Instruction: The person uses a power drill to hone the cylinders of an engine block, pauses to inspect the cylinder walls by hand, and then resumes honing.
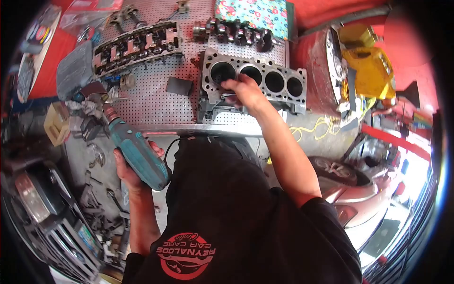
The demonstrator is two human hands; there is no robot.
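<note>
My left hand [128, 169] is wrapped round a teal power drill [137, 151], held off the front edge of the perforated metal bench [156, 106]. Its chuck points up and left, with a dark flap-like attachment [94, 91] at the tip. My right hand [243, 92] reaches over the engine block [288, 73], its fingers at the lower edge of the leftmost cylinder bores. The block has four round bores in a row. Whether those fingers hold anything cannot be made out.
A cylinder head [137, 49] lies at the bench's back left, and a crankshaft [236, 34] behind the block. A dark square sheet [179, 86] sits left of the block. Yellow containers [369, 71] stand to the right; a yellow cord [314, 127] hangs beyond the bench.
</note>
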